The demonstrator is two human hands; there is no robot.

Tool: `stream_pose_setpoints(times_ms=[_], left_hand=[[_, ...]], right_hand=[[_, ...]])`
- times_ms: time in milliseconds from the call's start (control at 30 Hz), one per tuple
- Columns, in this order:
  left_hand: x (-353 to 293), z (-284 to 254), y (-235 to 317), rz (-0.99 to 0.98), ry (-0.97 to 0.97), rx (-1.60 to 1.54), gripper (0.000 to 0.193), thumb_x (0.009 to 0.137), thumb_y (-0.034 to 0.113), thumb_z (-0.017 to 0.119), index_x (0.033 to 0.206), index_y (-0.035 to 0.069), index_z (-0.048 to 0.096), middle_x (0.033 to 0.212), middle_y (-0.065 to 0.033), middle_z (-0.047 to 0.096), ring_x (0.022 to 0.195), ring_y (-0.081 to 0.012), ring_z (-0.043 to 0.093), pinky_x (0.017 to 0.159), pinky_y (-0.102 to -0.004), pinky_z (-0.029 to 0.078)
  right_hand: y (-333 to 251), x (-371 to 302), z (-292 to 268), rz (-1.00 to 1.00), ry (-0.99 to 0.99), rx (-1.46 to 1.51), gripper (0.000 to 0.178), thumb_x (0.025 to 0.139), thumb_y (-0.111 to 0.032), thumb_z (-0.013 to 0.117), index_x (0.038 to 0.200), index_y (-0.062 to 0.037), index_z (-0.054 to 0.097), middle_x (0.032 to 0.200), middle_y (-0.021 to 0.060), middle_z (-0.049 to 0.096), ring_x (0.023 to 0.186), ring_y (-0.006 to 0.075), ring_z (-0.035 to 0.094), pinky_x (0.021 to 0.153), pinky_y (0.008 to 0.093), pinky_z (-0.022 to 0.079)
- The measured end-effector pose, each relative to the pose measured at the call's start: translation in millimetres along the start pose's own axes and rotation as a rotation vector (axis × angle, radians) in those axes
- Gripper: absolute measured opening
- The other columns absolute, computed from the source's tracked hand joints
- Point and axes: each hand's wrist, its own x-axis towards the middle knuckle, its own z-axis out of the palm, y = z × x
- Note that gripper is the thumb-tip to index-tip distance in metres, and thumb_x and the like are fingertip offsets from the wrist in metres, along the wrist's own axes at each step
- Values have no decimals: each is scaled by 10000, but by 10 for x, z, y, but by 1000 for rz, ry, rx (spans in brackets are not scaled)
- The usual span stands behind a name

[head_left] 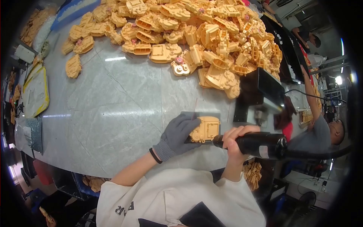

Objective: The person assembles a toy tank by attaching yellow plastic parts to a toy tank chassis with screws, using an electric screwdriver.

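In a grey glove, my left hand [178,132] grips the left side of a pale orange plastic housing [206,128] with a raised rectangular frame on top. The housing lies on a dark grey pad [213,115] in front of me. Bare-fingered, my right hand [236,143] wraps round a black electric screwdriver [261,144], which lies almost level with its cord running off to the right. The tool's narrow nose meets the housing's lower right corner; whether its tip touches a screw cannot be made out.
A big heap of similar orange housings [211,34] covers the table's far side. One loose housing [73,66] lies apart at far left. A black box-shaped device [257,90] stands close beyond my right hand. Bins of orange parts [252,174] sit below the table edge. Another person [321,132] is at right.
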Motion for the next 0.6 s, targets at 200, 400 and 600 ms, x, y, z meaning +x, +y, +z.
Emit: stream_pose_setpoints(times_ms=[200, 400, 600], left_hand=[[40, -61, 37, -4, 16, 4, 695, 619, 288, 783, 1186, 37, 469, 1058, -121, 565, 1016, -293, 527, 875, -398, 421], [16, -40, 13, -1, 1, 24, 698, 614, 287, 785, 1184, 37, 468, 1057, -117, 565, 1016, -294, 526, 876, -395, 422], [16, -31, 48, 3, 7, -8, 697, 620, 282, 781, 1188, 34, 463, 1058, -123, 563, 1018, -305, 524, 876, -400, 418]], right_hand=[[-89, 87, -459, -132, 142, 158, 354, 710, -68, 553, 1030, -26, 406, 599, 37, 457, 458, 130, 442, 525, 288, 422], [-87, 667, -1402, -292, 664, -127, 320, 710, 35, 525, 1022, 15, 455, 675, 43, 476, 504, 112, 437, 556, 257, 398], [-11, 633, -1360, -223, 623, -129, 282, 695, 40, 521, 969, 12, 458, 599, 61, 470, 479, 123, 445, 523, 247, 405]])
